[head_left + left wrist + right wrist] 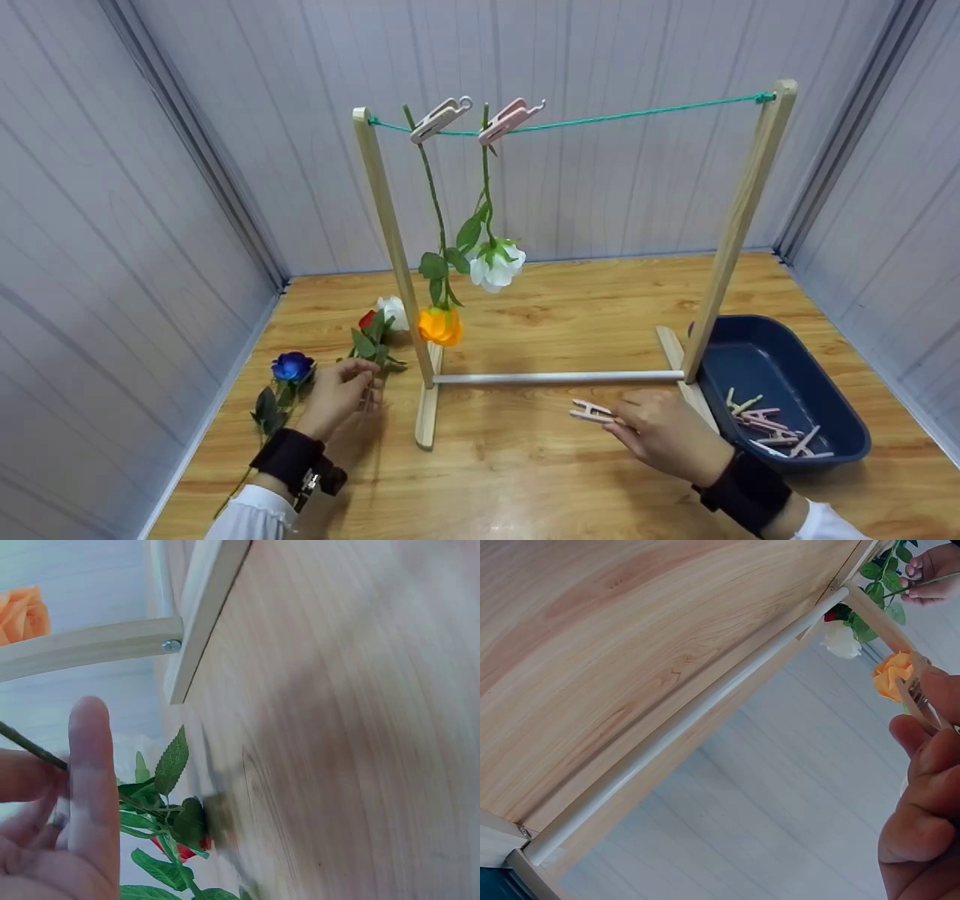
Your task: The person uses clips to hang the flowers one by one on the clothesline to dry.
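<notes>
My left hand [337,394] pinches a thin green rose stem [34,746] between thumb and fingers, left of the wooden frame. Just beyond it lie a white rose [392,313] and a red rose [367,320], their leaves overlapping; I cannot tell which one the stem belongs to. Beside the left wrist lies a blue rose [292,367]. In front of the frame's crossbar, my right hand [664,431] pinches a pale pink clothespin [591,411], its tips pointing left. From the green line [637,114], an orange rose [440,325] and another white rose [495,266] hang upside down by clothespins.
The wooden frame [739,217] stands on two feet, joined low down by a white crossbar [559,377]. To its right, a dark blue basin [829,390] holds several clothespins [765,421]. Panelled walls [622,195] enclose the wooden tabletop [517,472] at the back and sides.
</notes>
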{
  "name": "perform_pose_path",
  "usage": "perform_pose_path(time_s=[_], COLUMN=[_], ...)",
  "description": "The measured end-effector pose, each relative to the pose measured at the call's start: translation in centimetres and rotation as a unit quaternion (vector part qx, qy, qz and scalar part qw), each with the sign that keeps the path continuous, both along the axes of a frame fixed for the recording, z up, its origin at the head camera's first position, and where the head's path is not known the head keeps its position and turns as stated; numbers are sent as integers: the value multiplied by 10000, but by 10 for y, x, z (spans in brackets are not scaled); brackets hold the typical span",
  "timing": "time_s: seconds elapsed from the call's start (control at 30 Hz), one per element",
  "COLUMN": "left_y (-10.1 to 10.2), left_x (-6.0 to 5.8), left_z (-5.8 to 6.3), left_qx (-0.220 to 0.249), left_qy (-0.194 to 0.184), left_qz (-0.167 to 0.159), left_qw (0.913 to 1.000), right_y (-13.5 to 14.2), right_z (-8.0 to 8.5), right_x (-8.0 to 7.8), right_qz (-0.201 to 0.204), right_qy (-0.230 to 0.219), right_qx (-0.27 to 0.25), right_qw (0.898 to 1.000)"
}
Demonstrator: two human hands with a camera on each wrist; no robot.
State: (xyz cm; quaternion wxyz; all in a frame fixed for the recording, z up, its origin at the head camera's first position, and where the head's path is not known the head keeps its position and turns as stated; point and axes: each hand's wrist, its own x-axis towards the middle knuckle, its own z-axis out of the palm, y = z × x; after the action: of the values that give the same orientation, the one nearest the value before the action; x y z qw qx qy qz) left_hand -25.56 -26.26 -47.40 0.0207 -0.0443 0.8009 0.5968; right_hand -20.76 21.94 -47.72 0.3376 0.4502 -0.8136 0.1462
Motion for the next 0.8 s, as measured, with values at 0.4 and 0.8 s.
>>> perform_pose_path(time_s=[0.4, 0.8], left_y=[5, 7], left_x=[2, -5], left_z=[10, 35], left_qx=[-775, -2253], left_qy=[1775, 2926], left_qz=[-145, 329], left_qw=[9810, 9287], right_y=[0, 1], right_z=[-1, -2], right_x=[1, -1], right_qz=[-14, -45], right_qy=[-76, -25], right_qx=[-37, -26], right_qw=[10000, 10000])
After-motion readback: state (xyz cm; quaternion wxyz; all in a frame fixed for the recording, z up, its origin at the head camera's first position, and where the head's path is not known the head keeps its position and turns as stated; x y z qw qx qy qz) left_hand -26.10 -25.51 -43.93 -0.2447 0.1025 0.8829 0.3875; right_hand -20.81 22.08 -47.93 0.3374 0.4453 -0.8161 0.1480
